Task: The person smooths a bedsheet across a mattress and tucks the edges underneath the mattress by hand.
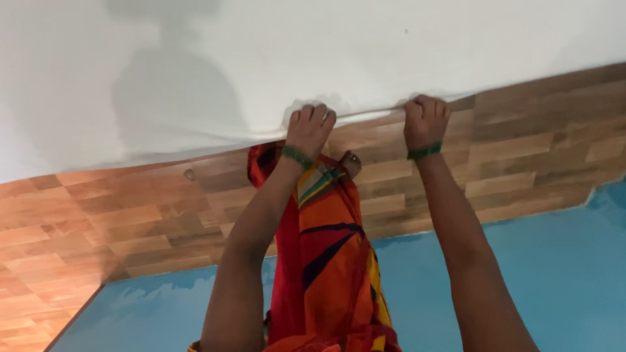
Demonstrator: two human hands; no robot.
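A large white sheet point(274, 58) covers the upper part of the head view, spread over a wood-pattern floor point(521, 150). My left hand point(310, 127) is closed on the sheet's near edge, fingers curled over it. My right hand point(425, 120) grips the same edge a little to the right. Each wrist wears a green band. The sheet's edge is lifted slightly between the two hands. Below my arms hangs my orange and red patterned garment point(326, 261), and a bare foot point(351, 163) shows beside the left wrist.
A blue surface point(554, 274) fills the lower right and bottom of the view, bordering the wood-pattern floor. A shadow of a person falls on the white sheet at upper left.
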